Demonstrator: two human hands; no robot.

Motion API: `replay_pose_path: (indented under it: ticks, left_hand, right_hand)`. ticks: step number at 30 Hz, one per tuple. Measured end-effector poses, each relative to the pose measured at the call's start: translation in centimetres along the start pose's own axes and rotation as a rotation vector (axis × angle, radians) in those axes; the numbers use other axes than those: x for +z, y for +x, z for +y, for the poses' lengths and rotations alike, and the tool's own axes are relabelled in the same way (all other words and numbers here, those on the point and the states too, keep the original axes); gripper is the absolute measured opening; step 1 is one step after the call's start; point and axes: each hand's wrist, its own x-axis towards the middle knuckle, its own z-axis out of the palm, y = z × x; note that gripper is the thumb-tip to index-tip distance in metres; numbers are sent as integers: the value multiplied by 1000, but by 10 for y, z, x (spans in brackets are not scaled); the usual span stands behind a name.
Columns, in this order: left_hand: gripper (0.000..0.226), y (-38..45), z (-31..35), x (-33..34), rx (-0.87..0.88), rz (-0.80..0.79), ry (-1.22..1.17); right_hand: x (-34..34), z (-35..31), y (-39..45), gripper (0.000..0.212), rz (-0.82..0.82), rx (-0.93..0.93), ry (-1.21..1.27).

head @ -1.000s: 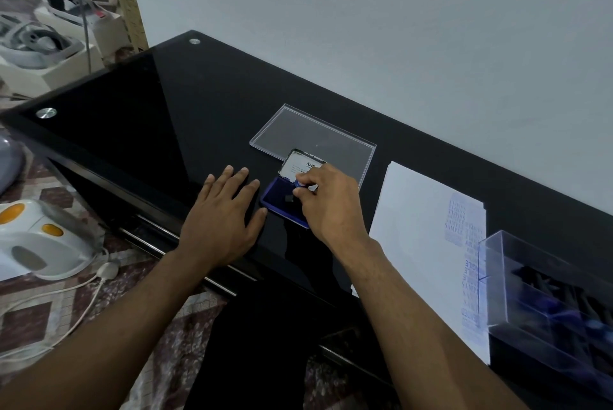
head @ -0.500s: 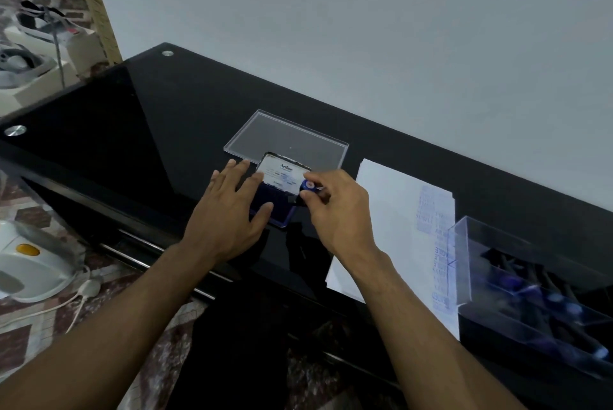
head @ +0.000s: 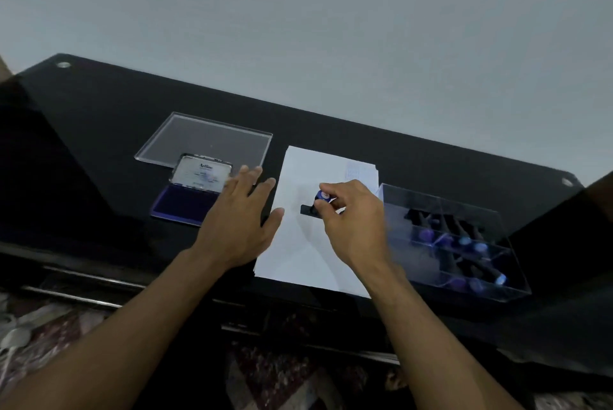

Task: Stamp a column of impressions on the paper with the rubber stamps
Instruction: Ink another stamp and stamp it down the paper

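1. Carrying the rubber stamp (head: 321,201) away from the ink pad (head: 189,204), your right hand (head: 351,220) now holds it over the middle of the white paper (head: 298,243); a second ago that hand was pressing the stamp into the pad.
2. Your right fingers pinch the stamp's blue knob, with its dark base pointing down at the sheet. Whether the base touches the paper, you cannot tell.
3. Your left hand (head: 242,217) has left the pad and lies spread, gripping nothing, with its fingertips at the paper's left edge.
4. The pad sits open to the left, its clear lid (head: 205,141) behind it.
5. Faint earlier impressions show at the sheet's far right corner; the clear box (head: 457,243) of spare stamps stands just right of it.
6. Judged from this, inking is finished and pressing comes next.
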Motion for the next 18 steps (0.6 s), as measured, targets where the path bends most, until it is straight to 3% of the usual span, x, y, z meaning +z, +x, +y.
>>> replay_pose_path:
  ticks: [10,18]
  left_hand:
    - [62,17,38,37,92,-74,-16]
    - [73,45,50,53,120,-150,9]
  right_hand:
    - [-41,46,7,19,126,27,-45]
    - [-45,63,22,21,120,49,-91]
